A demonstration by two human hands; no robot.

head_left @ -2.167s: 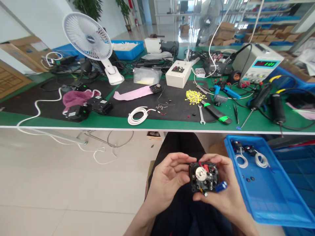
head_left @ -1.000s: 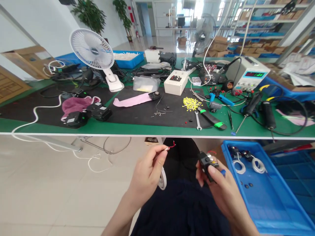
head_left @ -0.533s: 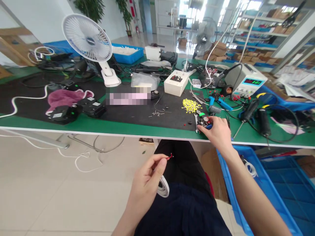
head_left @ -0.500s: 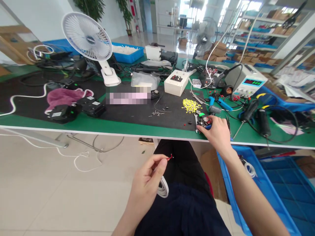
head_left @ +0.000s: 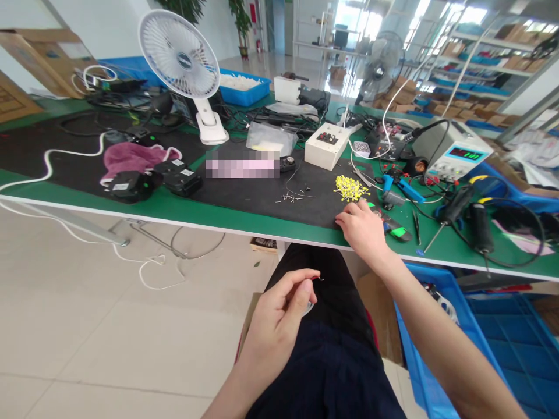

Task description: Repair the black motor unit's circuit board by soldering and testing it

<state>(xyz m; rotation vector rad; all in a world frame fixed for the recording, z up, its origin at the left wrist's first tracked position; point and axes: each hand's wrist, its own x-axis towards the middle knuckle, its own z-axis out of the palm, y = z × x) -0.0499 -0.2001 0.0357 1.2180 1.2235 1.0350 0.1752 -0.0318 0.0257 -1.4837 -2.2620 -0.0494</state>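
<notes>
My left hand [head_left: 283, 317] is closed above my lap, pinching a red wire [head_left: 315, 277] with a bare tip between thumb and forefinger. A bit of white cable [head_left: 308, 307] shows behind the fingers. On the bench's front edge, my right hand [head_left: 361, 230] has its fingertips bent together on the black mat; anything between them is hidden. Just beyond it lies a pile of small yellow-ended pieces [head_left: 349, 188]. Partly behind its wrist is a black tool with green parts [head_left: 398, 231]. Tweezers [head_left: 416, 226] lie farther right.
Small pins [head_left: 290, 198] lie on the mat [head_left: 244, 201]. A white box with black terminals [head_left: 326, 145] stands behind the yellow pile. At right are a power supply [head_left: 454, 152], blue-handled pliers [head_left: 408, 189] and a screwdriver [head_left: 449, 209]. A white fan [head_left: 181, 58] stands left; a blue crate [head_left: 430, 349] sits below.
My right hand has moved left from the small black and red parts by the wrench to the mat in front of the yellow pile. My left hand keeps the red wire, with less white cable showing.
</notes>
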